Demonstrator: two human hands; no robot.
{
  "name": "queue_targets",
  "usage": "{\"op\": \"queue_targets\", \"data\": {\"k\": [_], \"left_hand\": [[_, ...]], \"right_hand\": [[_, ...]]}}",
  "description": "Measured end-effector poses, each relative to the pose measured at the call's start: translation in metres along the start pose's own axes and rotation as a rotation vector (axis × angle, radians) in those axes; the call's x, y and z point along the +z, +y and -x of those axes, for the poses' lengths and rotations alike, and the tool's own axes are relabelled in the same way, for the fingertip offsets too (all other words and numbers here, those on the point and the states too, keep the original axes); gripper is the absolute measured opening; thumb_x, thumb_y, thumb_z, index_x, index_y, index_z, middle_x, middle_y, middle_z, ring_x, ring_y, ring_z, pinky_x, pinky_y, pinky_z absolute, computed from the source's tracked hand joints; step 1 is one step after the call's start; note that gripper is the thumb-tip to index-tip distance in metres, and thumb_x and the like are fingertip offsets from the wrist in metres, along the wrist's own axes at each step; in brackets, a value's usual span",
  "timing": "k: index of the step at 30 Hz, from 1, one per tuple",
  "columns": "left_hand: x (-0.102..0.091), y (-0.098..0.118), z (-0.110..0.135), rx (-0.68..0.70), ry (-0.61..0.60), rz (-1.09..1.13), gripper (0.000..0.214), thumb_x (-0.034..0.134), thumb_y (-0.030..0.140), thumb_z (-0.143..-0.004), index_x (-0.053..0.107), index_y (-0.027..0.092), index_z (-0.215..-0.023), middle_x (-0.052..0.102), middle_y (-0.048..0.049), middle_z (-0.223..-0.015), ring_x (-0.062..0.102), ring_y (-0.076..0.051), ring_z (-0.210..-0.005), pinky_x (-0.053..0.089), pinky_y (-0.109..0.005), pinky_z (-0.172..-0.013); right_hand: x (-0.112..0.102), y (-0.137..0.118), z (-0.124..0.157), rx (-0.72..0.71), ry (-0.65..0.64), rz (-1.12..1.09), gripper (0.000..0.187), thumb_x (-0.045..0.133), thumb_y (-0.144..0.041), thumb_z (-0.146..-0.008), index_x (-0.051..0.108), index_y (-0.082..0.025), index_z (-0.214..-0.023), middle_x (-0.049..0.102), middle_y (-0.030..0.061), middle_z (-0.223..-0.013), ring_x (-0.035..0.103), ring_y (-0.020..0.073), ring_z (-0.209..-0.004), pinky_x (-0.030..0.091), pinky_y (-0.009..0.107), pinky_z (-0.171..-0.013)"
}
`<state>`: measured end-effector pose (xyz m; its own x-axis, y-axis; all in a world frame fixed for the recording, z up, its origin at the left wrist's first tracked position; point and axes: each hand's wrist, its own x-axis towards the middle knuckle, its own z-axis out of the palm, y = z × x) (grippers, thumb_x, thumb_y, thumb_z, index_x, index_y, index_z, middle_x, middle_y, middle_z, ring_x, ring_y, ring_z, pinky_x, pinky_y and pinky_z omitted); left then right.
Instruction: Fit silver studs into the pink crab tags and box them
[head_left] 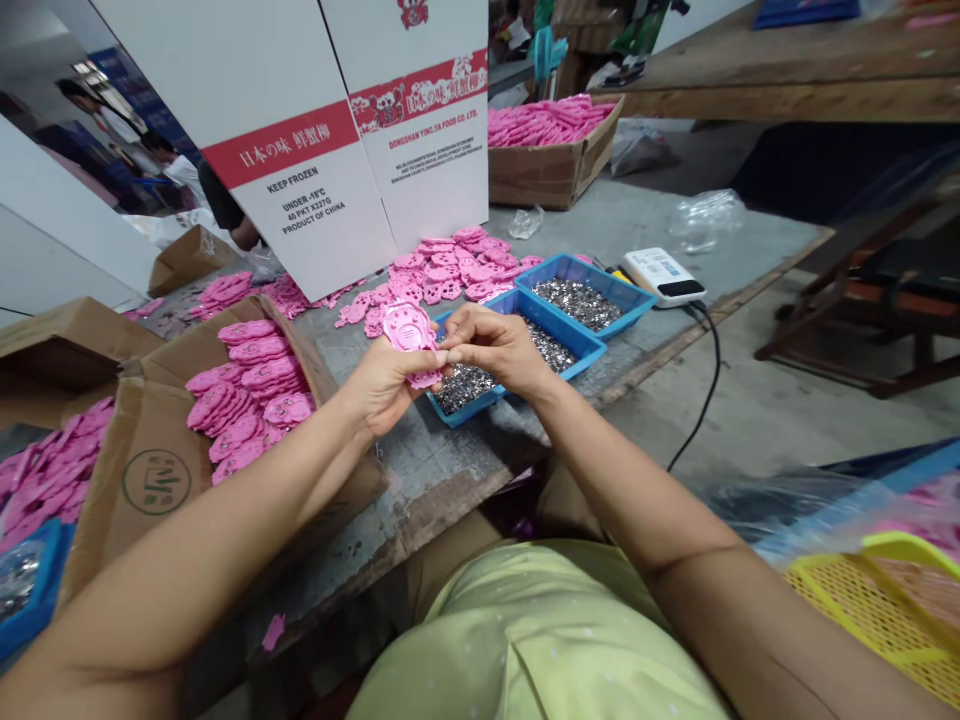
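Note:
My left hand [382,385] is closed on a pink moulded plastic piece [409,328], rounded with a wavy edge, held up above the table. The fingertips of my right hand [495,345] are pinched together at the piece's right edge; whatever they hold is too small to make out. Under and beside my right hand sit blue trays [592,350] filled with small shiny metal parts [551,345]. More pink pieces [450,265] lie in a loose heap just behind my hands.
To the left, a cardboard box [161,440] holds stacked pink pieces [251,385]. White printed cartons [315,215] stand upright behind. A white device [660,275] with a black cable rests at the right. Another box [536,175] of pink pieces stands farther back; a yellow basket [862,610] is lower right.

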<state>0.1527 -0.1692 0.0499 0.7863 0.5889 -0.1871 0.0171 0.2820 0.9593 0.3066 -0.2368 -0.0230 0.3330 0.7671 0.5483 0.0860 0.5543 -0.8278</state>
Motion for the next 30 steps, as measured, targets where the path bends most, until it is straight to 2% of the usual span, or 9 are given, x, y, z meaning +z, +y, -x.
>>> {"op": "queue_targets", "data": {"k": [3, 6, 9, 13, 16, 19, 23, 26, 30], "left_hand": [[0.002, 0.001, 0.0, -0.021, 0.003, -0.017, 0.042, 0.09, 0.01, -0.048, 0.066, 0.012, -0.083, 0.068, -0.0014, -0.071, 0.064, -0.013, -0.058, 0.047, -0.021, -0.049], [0.003, 0.001, -0.001, 0.018, 0.035, -0.03, 0.043, 0.088, 0.01, -0.046, 0.065, 0.012, -0.082, 0.067, -0.0001, -0.07, 0.063, -0.012, -0.058, 0.046, -0.02, -0.049], [0.002, -0.001, -0.004, 0.075, 0.062, -0.034, 0.046, 0.086, 0.009, -0.044, 0.063, 0.013, -0.084, 0.067, 0.0012, -0.07, 0.062, -0.012, -0.057, 0.045, -0.021, -0.049], [0.0, -0.006, -0.006, 0.141, 0.097, -0.057, 0.045, 0.083, 0.008, -0.046, 0.061, 0.014, -0.085, 0.065, 0.0029, -0.066, 0.061, -0.012, -0.056, 0.044, -0.021, -0.048], [-0.001, -0.007, -0.007, 0.174, 0.118, -0.083, 0.043, 0.08, 0.009, -0.048, 0.059, 0.015, -0.085, 0.064, 0.0027, -0.067, 0.061, -0.012, -0.058, 0.043, -0.021, -0.049], [-0.002, -0.009, -0.008, 0.201, 0.137, -0.101, 0.042, 0.08, 0.01, -0.049, 0.058, 0.016, -0.085, 0.061, 0.0044, -0.066, 0.059, -0.011, -0.057, 0.042, -0.021, -0.049], [-0.002, -0.01, -0.009, 0.216, 0.155, -0.105, 0.044, 0.082, 0.01, -0.048, 0.058, 0.016, -0.085, 0.059, 0.0059, -0.066, 0.057, -0.01, -0.057, 0.041, -0.021, -0.048], [-0.003, -0.01, -0.009, 0.222, 0.16, -0.111, 0.044, 0.081, 0.01, -0.048, 0.058, 0.016, -0.085, 0.059, 0.0056, -0.066, 0.058, -0.01, -0.057, 0.042, -0.021, -0.048], [-0.001, -0.006, -0.005, 0.174, 0.093, -0.075, 0.041, 0.078, 0.012, -0.052, 0.058, 0.016, -0.088, 0.063, 0.0029, -0.071, 0.063, -0.013, -0.059, 0.046, -0.024, -0.048]], "right_hand": [[-0.003, 0.0, 0.001, -0.01, -0.033, 0.004, 0.035, 0.092, -0.061, -0.069, 0.08, -0.028, -0.071, 0.067, 0.0011, -0.082, 0.063, 0.0175, -0.084, 0.055, 0.039, -0.086], [0.0, 0.002, 0.004, -0.032, 0.028, -0.003, 0.031, 0.091, -0.059, -0.072, 0.081, -0.029, -0.075, 0.068, 0.0016, -0.084, 0.064, 0.0181, -0.085, 0.055, 0.038, -0.083], [0.009, 0.005, 0.008, -0.02, 0.107, -0.018, 0.037, 0.091, -0.062, -0.071, 0.08, -0.028, -0.078, 0.067, 0.0025, -0.085, 0.065, 0.0205, -0.09, 0.056, 0.04, -0.083], [0.02, 0.0, 0.012, 0.072, 0.175, -0.094, 0.044, 0.089, -0.066, -0.069, 0.074, -0.026, -0.082, 0.068, 0.0022, -0.087, 0.064, 0.0196, -0.084, 0.058, 0.039, -0.075], [0.025, -0.008, 0.013, 0.155, 0.185, -0.129, 0.048, 0.091, -0.065, -0.066, 0.068, -0.025, -0.078, 0.067, 0.0006, -0.079, 0.061, 0.0172, -0.072, 0.057, 0.036, -0.068], [0.028, -0.012, 0.012, 0.186, 0.183, -0.118, 0.049, 0.091, -0.065, -0.066, 0.065, -0.024, -0.075, 0.066, 0.0, -0.075, 0.06, 0.0165, -0.069, 0.056, 0.036, -0.068], [0.03, -0.012, 0.012, 0.146, 0.211, 0.0, 0.044, 0.087, -0.06, -0.074, 0.065, -0.023, -0.072, 0.064, 0.0009, -0.077, 0.061, 0.017, -0.074, 0.054, 0.036, -0.074], [0.031, -0.01, 0.012, 0.077, 0.226, 0.128, 0.035, 0.083, -0.05, -0.082, 0.065, -0.022, -0.071, 0.064, 0.0025, -0.081, 0.061, 0.0178, -0.081, 0.053, 0.037, -0.079], [0.026, -0.009, 0.011, 0.098, 0.171, 0.079, 0.026, 0.075, -0.041, -0.087, 0.061, -0.023, -0.075, 0.06, 0.0016, -0.087, 0.058, 0.0162, -0.076, 0.054, 0.037, -0.075]]}}
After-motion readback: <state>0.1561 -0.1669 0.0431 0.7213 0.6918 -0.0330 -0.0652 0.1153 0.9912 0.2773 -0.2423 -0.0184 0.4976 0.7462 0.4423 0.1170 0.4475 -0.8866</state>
